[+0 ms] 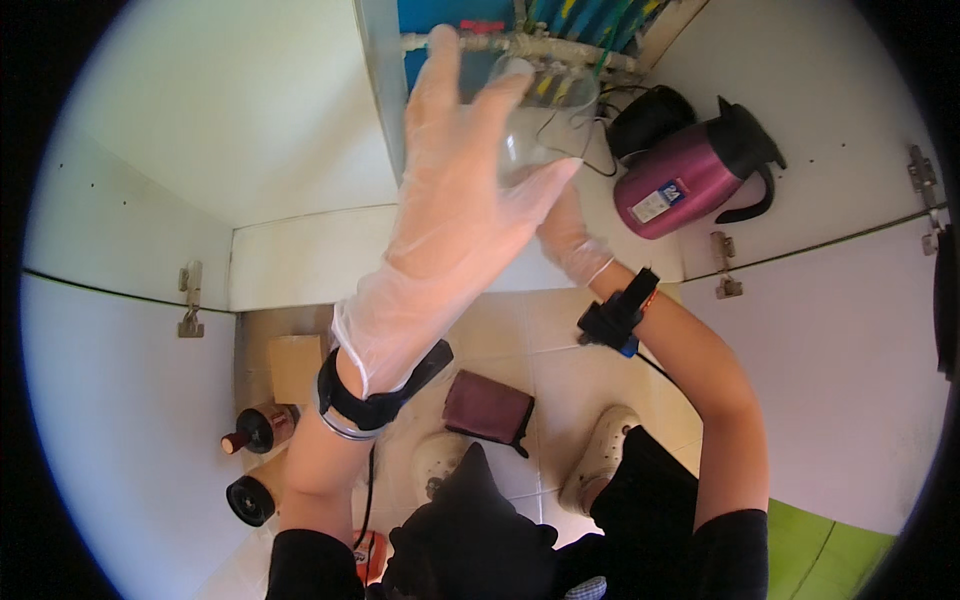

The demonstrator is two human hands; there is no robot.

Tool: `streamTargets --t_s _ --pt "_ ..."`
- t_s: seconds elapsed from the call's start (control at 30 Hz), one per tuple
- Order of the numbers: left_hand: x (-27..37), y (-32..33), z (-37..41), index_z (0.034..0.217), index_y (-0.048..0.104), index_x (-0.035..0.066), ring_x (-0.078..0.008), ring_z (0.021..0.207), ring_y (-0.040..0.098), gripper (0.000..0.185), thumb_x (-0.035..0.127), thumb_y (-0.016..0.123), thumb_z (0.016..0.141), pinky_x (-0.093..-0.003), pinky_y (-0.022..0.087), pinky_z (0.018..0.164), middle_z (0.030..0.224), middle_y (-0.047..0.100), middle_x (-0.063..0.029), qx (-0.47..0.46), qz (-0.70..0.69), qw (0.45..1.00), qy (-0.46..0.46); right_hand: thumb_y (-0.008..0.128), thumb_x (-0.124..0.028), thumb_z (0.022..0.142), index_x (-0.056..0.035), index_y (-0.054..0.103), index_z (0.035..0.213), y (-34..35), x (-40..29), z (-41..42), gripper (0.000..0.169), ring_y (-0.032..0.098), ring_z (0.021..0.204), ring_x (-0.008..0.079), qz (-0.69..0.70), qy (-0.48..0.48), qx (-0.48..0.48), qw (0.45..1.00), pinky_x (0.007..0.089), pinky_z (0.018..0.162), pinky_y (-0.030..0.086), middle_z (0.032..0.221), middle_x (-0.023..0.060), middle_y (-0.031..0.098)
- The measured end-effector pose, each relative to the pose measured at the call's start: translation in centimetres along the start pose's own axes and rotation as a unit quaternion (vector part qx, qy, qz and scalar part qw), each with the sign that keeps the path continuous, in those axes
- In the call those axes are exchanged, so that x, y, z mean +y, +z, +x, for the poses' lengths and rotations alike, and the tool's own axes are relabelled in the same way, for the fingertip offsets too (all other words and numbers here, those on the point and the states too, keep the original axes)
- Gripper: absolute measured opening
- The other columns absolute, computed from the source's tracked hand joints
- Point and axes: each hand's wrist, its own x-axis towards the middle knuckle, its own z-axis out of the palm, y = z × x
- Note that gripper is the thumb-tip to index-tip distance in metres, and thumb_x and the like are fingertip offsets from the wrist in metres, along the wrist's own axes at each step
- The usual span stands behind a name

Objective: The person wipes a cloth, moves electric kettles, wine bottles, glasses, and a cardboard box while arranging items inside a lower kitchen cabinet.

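My left hand, in a clear thin glove, reaches over the white cabinet floor with its fingers spread and nothing between them. Behind its thumb and fingers is a clear, see-through container, partly hidden. My right hand, also gloved, is lower and to the right, near the container's lower side. Its fingers are largely hidden behind my left hand, so whether it grips the container cannot be told. A pink-purple vacuum jug with a black lid and handle leans at the right, beside a black object.
Pipes with a red valve handle run along the cabinet's back, with thin cables nearby. Cabinet doors stand open on both sides. On the tiled floor are a maroon pouch, a dark bottle, a cardboard box and a cylindrical container.
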Motion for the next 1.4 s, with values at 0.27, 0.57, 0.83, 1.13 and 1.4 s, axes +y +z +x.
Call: streamTargets --t_s 0.27,0.57,0.83,1.13,1.4 --pt "-6.7 -1.7 -11.4 0.135 0.040 0.001 -0.0436 0.132 0.027 0.062 0.032 0.063 0.086 -0.0478 0.030 0.106 0.141 0.028 -0.0325 -0.135 0.094 0.946 -0.281 0.073 -0.004 0.076 0.0068 0.059 0.105 2.2 0.0 8.8 0.034 0.061 0.073 0.0128 0.118 0.071 0.052 0.989 0.0239 0.063 0.050 0.089 0.0074 0.064" --pt "-10.9 -3.2 -18.2 0.141 0.033 0.005 -0.0369 0.138 0.019 0.052 0.036 0.032 0.099 -0.0519 0.020 0.110 0.151 0.024 -0.0114 -0.374 0.279 0.821 -0.330 0.073 -0.024 0.078 0.0006 0.065 0.096 7.1 0.0 14.8 0.031 0.060 0.062 0.0114 0.076 0.037 0.019 0.996 0.0233 0.061 0.047 0.080 0.0036 0.066" --pt "-10.2 -3.1 -18.1 0.142 0.033 0.006 -0.0372 0.138 0.020 0.054 0.037 0.034 0.098 -0.0521 0.020 0.110 0.151 0.024 -0.0122 -0.380 0.295 0.818 -0.316 0.071 -0.026 0.079 -0.0033 0.068 0.096 10.9 4.5 18.8 0.028 0.061 0.065 0.0180 -0.003 -0.013 0.072 0.997 0.0290 0.064 0.050 0.080 0.0082 0.067" --pt "-10.0 -3.2 -18.0 0.140 0.035 0.005 -0.0392 0.137 0.023 0.053 0.036 0.037 0.097 -0.0540 0.023 0.108 0.149 0.028 -0.0142 -0.365 0.288 0.832 -0.303 0.069 -0.029 0.079 -0.0076 0.070 0.098 12.4 5.4 19.2 0.029 0.063 0.093 0.0335 0.022 0.020 0.055 0.998 0.0354 0.083 0.049 0.099 0.0160 0.067" --pt "-10.0 -3.1 -17.8 0.140 0.036 0.005 -0.0396 0.136 0.024 0.053 0.036 0.038 0.097 -0.0541 0.024 0.108 0.148 0.029 -0.0152 -0.361 0.287 0.836 -0.298 0.070 -0.032 0.077 -0.0085 0.070 0.095 12.9 6.0 19.7 0.029 0.062 0.094 0.0339 -0.037 -0.010 0.064 0.997 0.0360 0.082 0.050 0.096 0.0176 0.066"
